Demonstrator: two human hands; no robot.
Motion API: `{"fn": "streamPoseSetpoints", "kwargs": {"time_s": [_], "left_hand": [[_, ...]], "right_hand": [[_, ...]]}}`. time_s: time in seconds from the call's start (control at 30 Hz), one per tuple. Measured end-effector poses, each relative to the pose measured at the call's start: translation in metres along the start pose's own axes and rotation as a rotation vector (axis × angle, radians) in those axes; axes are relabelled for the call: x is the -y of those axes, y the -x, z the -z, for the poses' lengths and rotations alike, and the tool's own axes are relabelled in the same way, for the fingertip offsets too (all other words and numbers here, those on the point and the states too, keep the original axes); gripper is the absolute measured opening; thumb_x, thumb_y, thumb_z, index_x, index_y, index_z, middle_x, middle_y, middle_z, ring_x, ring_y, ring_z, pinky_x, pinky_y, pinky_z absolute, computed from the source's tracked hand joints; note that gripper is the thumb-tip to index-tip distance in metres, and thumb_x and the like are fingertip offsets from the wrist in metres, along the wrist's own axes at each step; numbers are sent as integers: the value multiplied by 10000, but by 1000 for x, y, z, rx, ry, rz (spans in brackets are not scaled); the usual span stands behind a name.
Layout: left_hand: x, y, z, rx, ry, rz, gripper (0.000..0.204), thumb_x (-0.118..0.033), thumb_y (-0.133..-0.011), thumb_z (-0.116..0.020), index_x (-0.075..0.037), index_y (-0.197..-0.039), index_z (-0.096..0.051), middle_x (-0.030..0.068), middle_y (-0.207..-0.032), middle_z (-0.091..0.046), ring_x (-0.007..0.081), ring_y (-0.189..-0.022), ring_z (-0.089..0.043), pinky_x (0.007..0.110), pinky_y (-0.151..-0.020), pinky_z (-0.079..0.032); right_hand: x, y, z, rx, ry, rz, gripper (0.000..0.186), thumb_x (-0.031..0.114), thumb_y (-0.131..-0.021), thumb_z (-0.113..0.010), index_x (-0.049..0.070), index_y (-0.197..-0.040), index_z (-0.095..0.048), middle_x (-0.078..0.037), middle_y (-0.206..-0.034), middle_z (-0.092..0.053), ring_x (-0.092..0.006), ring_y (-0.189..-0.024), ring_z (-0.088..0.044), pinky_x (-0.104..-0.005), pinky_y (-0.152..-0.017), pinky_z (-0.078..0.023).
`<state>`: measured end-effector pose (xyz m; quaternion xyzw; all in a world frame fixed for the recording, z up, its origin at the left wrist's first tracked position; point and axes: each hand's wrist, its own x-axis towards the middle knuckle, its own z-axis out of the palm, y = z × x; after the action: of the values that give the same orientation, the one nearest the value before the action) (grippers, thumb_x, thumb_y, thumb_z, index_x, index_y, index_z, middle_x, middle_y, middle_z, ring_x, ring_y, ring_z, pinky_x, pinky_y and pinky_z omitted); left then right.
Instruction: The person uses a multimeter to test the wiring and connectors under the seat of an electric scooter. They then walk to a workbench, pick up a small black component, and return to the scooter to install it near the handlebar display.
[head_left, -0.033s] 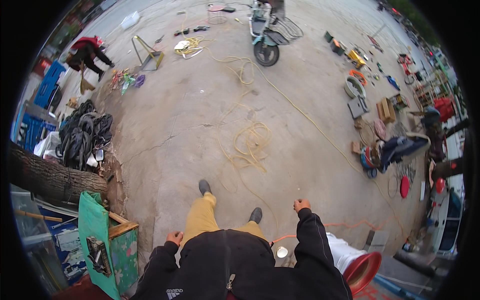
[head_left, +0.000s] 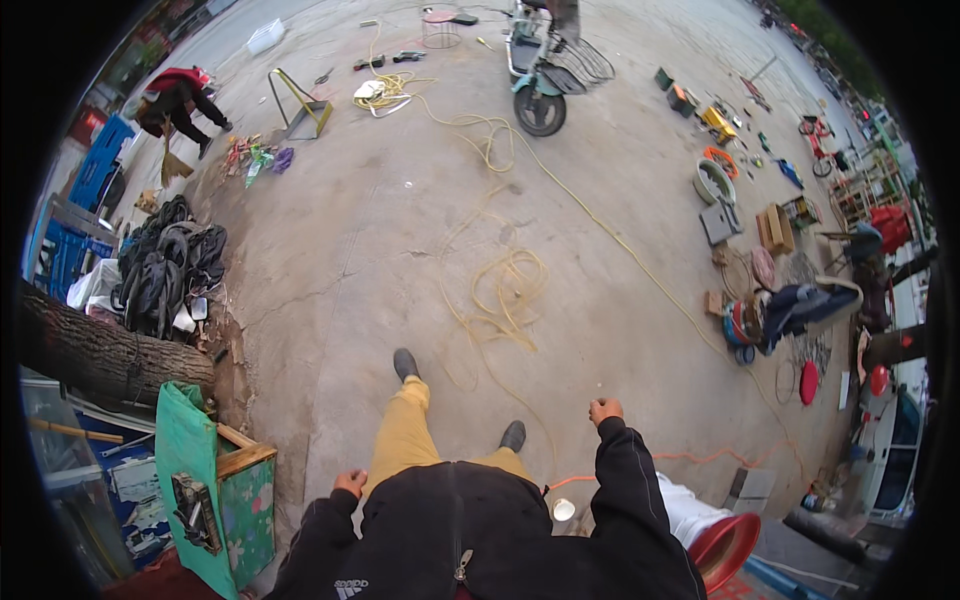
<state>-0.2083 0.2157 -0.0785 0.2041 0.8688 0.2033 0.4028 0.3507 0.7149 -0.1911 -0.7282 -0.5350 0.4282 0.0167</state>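
Note:
My left hand [head_left: 350, 482] hangs beside my left thigh with its fingers curled in, and nothing shows in it. Ahead of my right side, my right hand [head_left: 604, 410] is held in a loose fist over the concrete, with no object visible in it. Neither hand touches anything. Nearest the right hand, on the ground, are a thin orange cord [head_left: 690, 456] and a small white cup [head_left: 564, 510]. Next to my right sleeve is a white sack-like thing with a red round rim [head_left: 722, 552]. A loosely coiled yellow hose [head_left: 510, 290] lies before my feet.
A green board cabinet [head_left: 218, 490] and a tree trunk [head_left: 115, 345] stand at left, near a dark heap of bags [head_left: 170, 270]. A person [head_left: 180, 105] bends with a broom [head_left: 174, 166]. Ahead is a scooter [head_left: 540, 85]; boxes [head_left: 774, 229] and tools lie at right.
The view has shifted slightly, so the scooter and the hose sit a little lower and further right. My left foot is slightly further forward. Both hands keep nearly the same pose.

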Motion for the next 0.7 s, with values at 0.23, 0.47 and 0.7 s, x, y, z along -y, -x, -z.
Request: {"fn": "streamPoseSetpoints", "kwargs": {"time_s": [0.23,0.47,0.7], "left_hand": [[30,-98,52,158,-242,101,335,-345,-943,-697,-57,-1032,-845,194,-867,-799,352,-828,-789,459,-828,-627],[-29,-370,233,-91,-138,24,453,-428,-914,-699,11,-949,-804,302,-814,-730,405,-801,-782,556,-724,-566],[-217,-575,357,-349,562,-38,336,-251,-890,-830,-42,-1153,-821,166,-898,-813,311,-755,-758,462,-746,-596]], "right_hand": [[173,-14,-84,-23,375,159,337,285,-983,-670,-7,-943,-833,-130,-764,-798,-226,-687,-786,-407,-736,-632],[397,30,-179,327,321,281,377,367,-971,-643,80,-1109,-846,-216,-1010,-811,-408,-975,-778,-490,-923,-599],[567,-47,-195,235,299,386,347,293,-1006,-627,3,-1027,-816,-153,-876,-817,-275,-798,-794,-434,-797,-609]]}}
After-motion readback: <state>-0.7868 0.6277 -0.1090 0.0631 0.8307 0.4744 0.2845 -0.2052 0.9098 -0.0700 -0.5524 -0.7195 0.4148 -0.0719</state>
